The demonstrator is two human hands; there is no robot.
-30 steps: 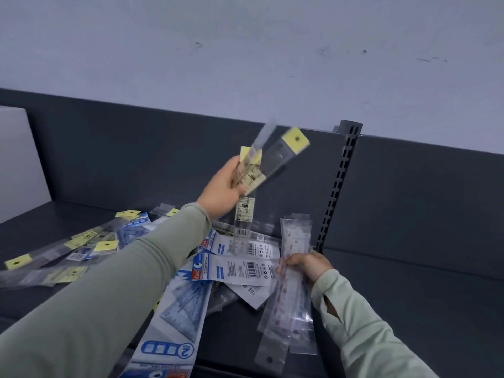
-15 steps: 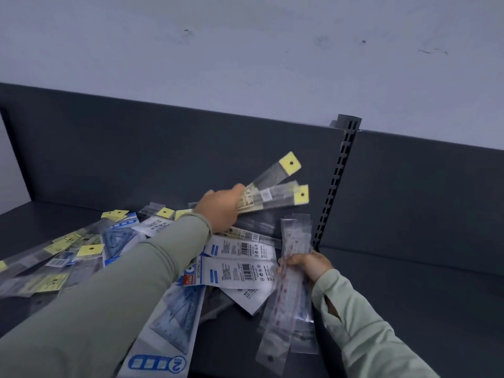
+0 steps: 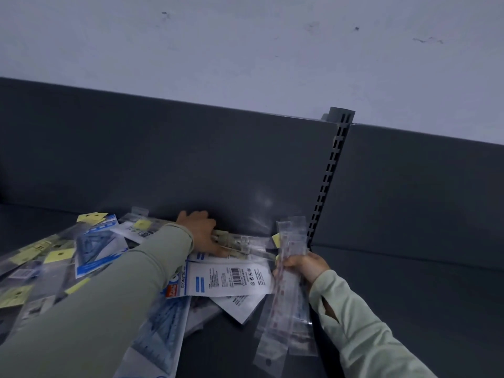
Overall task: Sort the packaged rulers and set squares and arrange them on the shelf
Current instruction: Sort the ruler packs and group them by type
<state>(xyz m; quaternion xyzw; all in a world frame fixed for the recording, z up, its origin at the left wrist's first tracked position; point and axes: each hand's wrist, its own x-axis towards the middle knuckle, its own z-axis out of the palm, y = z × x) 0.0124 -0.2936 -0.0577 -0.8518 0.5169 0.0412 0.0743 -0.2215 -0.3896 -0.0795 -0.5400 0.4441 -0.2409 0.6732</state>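
Hands at work on both sides of the heap. The left hand is deep at the rear of the shelf, thumb clamped across the yellow-tagged rulers, its fingers tucked out of sight behind them. Those packs lie flat against the foot of the back panel, long axis running sideways, out to the right from the palm, yellow tag end almost meeting the other bundle.

The right hand is wrapped round the clear ruler bundle, and that one runs the other way, front to back, just beside the slotted upright. So the two ruler groups sit crosswise, nearly touching.

Between the arms lies a white set-square pack. More yellow-tagged packs and blue set squares make up the loose pile far left. That pile is nearer the left hand, which looks the natural one to fetch from it next.
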